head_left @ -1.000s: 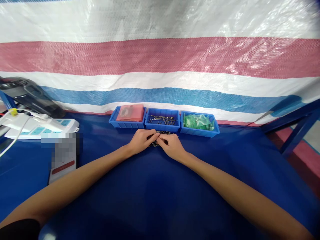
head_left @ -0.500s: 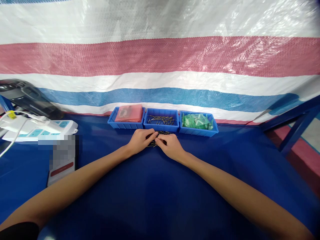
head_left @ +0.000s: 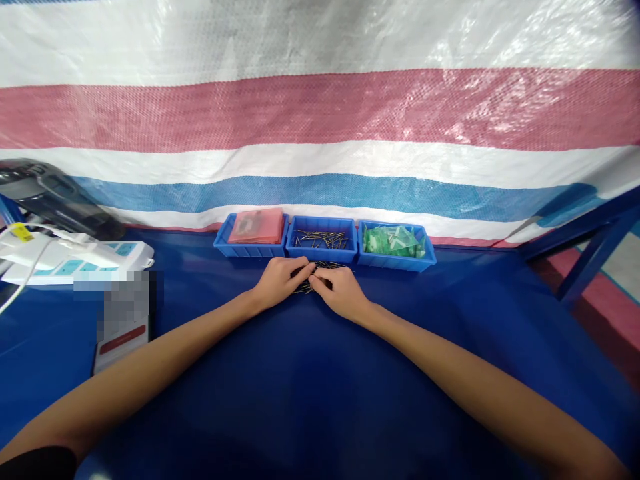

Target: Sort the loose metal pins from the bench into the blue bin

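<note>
Over a loose pile of thin metal rods [head_left: 305, 289], some dark and some brass-coloured, like small drill bits or long screws, my two hands meet at the fingertips. My left hand [head_left: 281, 281] is closed, thumb and fingers pinched together. My right hand [head_left: 341, 291] is closed too, its fingers curled in and almost touching the left fingertips. Whatever lies between the fingers is too small and hidden to make out. Just behind the hands, the middle blue bin [head_left: 321, 255] has several similar rods [head_left: 325, 238] lying in it.
Left of the middle bin, another blue bin [head_left: 249, 251] holds flat red plastic bags [head_left: 257, 227]. The right blue bin [head_left: 397, 262] contains green plastic bags [head_left: 395, 241]. At left are a power strip [head_left: 113, 255], a phone [head_left: 123, 333] and a dark bottle [head_left: 60, 200]. A striped sheet [head_left: 320, 113] hangs behind.
Both hands stay over the rods with hardly any visible movement. The whole view has shifted very slightly.
</note>
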Demonstrator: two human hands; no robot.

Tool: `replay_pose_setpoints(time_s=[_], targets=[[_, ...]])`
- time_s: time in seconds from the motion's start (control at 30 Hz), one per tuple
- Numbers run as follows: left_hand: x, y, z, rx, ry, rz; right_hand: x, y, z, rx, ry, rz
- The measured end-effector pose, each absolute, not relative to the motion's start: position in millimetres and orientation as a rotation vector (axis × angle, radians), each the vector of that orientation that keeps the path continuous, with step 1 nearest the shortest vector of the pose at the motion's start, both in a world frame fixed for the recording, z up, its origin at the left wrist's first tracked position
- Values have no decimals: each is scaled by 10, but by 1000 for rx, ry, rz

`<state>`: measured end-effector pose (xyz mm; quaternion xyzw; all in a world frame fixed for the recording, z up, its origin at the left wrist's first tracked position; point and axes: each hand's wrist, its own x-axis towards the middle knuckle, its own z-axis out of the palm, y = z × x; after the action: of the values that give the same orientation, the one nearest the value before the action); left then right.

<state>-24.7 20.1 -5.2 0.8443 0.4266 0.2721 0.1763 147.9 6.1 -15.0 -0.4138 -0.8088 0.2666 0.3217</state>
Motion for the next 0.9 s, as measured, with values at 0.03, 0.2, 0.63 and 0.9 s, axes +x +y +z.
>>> replay_pose_setpoints(time_s=[0.03,0.2,0.63,0.9], targets=[[-248,201,-51,2390,1206,768,1480,60,-151,-1087,-2124,698],[-252,208,-57,2383,1207,772,1484,59,-142,-1084,-2124,699],[-253,209,-61,2403,1206,766,1478,57,-142,-1090,-2126,699],[-251,207,-67,2400,1207,774,1483,58,-146,-1082,-2132,694]])
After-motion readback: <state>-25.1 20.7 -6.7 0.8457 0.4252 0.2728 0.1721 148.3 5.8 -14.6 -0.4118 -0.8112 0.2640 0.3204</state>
